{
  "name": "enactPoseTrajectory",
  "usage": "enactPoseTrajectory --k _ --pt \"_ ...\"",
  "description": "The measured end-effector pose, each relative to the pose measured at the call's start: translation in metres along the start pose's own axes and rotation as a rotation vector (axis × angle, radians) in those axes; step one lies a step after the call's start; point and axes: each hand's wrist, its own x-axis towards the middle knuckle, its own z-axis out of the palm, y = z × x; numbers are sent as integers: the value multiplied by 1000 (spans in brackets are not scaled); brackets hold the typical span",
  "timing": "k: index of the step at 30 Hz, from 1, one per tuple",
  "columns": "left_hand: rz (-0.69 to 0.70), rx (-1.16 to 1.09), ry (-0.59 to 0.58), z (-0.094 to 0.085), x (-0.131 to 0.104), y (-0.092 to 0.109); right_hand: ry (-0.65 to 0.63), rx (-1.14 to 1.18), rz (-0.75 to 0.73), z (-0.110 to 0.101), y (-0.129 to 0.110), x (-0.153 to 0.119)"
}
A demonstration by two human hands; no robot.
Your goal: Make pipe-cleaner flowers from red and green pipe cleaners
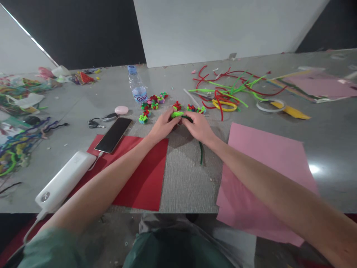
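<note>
My left hand (pixel 164 123) and my right hand (pixel 198 125) meet over the middle of the table. Between the fingertips of my left hand is a bright green bundle of pipe cleaner (pixel 176 114). A dark green pipe cleaner (pixel 201 152) is pinched in my right hand, and its loose end hangs down below the palm. Just beyond my fingers lie small pipe-cleaner flowers: a red one (pixel 176 105), a green and red one (pixel 200 109), and several more in a cluster (pixel 153 101) to the left. My fingers partly hide where the two pieces meet.
Red and green pipe cleaners (pixel 234 87) lie with yellow-handled scissors (pixel 225 105) at the back right. A tape roll (pixel 271 105) sits farther right. Pink paper (pixel 264 156) and red paper (pixel 142 175) flank my hands. Left are a bottle (pixel 136 85), phone (pixel 114 134) and power bank (pixel 65 178).
</note>
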Motion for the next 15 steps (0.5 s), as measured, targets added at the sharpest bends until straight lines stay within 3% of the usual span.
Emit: enactPoseTrajectory --k 15 --pt "15 42 11 0 1 -1 5 -22 -15 2 1 1"
